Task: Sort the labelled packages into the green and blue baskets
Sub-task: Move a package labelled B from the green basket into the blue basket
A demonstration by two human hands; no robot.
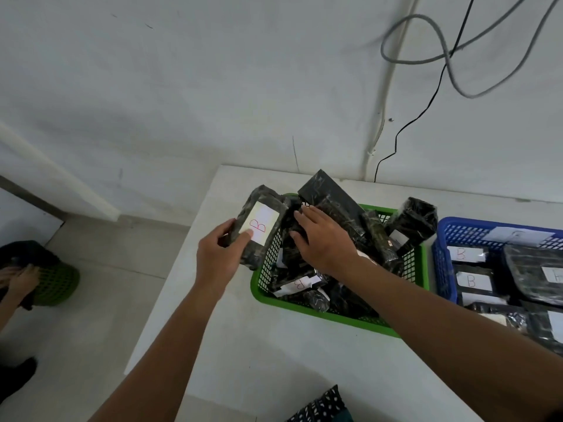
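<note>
My left hand (pixel 217 254) grips a black wrapped package (pixel 265 208) with a white label marked "B", held just over the left edge of the green basket (pixel 307 306). My right hand (pixel 323 239) lies on the heap of black packages inside that basket, its fingers curled over one package (pixel 289 257). Another package with a "B" label (pixel 297 283) lies lower in the heap. At the right stands the blue basket (pixel 443 263), holding several labelled black packages, some marked "B" (pixel 470 281).
Both baskets sit on a white table (pixel 243 345) against a white wall with hanging cables (pixel 451 53). On the floor at the left, another person's hands (pixel 18 278) reach at a round green basket (pixel 58 284). A dark patterned cloth (pixel 323 406) lies at the table's near edge.
</note>
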